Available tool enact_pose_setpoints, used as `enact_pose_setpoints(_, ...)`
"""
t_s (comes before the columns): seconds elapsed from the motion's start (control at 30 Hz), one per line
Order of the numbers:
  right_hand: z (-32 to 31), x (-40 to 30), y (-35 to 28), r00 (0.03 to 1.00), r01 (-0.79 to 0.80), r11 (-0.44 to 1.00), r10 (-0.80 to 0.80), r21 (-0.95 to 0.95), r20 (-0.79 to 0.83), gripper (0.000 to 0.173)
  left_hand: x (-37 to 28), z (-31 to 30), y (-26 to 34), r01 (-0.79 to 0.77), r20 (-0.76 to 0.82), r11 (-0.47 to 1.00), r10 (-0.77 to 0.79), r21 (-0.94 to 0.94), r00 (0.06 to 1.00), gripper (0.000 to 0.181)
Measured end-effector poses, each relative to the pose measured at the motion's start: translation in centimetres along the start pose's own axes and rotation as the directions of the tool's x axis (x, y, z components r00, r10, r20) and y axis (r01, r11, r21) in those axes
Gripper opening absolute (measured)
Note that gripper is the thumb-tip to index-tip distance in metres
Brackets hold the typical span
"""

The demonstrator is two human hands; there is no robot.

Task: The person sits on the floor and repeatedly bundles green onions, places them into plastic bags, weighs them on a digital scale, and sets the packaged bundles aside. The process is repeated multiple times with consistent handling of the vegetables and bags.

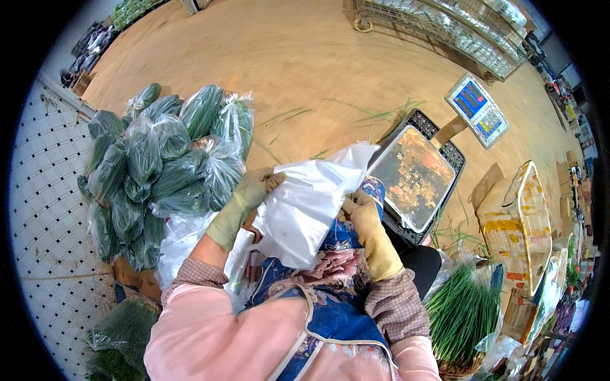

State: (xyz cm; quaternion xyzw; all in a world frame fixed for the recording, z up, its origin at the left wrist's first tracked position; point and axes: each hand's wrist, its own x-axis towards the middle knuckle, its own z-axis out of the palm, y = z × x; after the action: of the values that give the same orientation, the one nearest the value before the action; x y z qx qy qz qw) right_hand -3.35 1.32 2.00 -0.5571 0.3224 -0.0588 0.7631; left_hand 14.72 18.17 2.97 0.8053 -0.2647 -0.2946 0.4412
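Observation:
Stretched across my lap is a white translucent plastic bag (310, 205), which looks flat. My left hand (250, 193), in a pale rubber glove, pinches its upper left edge. On the opposite side, my gloved right hand (363, 212) has its fingers curled at the bag's right edge; the exact grip is partly hidden. Beside my left forearm lies a pile of more white plastic bags (183, 243). Beyond my right hand is a platform scale (412, 178) with a stained metal plate, set on a black plastic crate (455, 157).
Bagged green vegetables (162, 157) are heaped at left. The scale's display (477, 110) rises on a post. A taped foam box (514, 233) stands at right, above a bundle of green stalks (464, 309). A wire cart (443, 33) is at the back; loose leaves (381, 114) litter the floor.

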Motion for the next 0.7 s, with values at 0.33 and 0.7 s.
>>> enact_pose_setpoints(0.33, -10.9, -2.3, -2.8, 0.885, 0.337, 0.901, -0.203, 0.273, -0.42, 0.024, -1.0, -10.9, -20.5, 0.549, -0.506, 0.625, -0.27, 0.555, 0.819, 0.039)
enact_pose_setpoints(0.7, -18.7, -9.2, -0.4, 0.786, 0.49, 0.817, -0.262, 0.305, -0.56, 0.026, -2.8, -8.1, -21.4, 0.571, -0.177, 0.545, -0.61, 0.613, 0.772, 0.036)
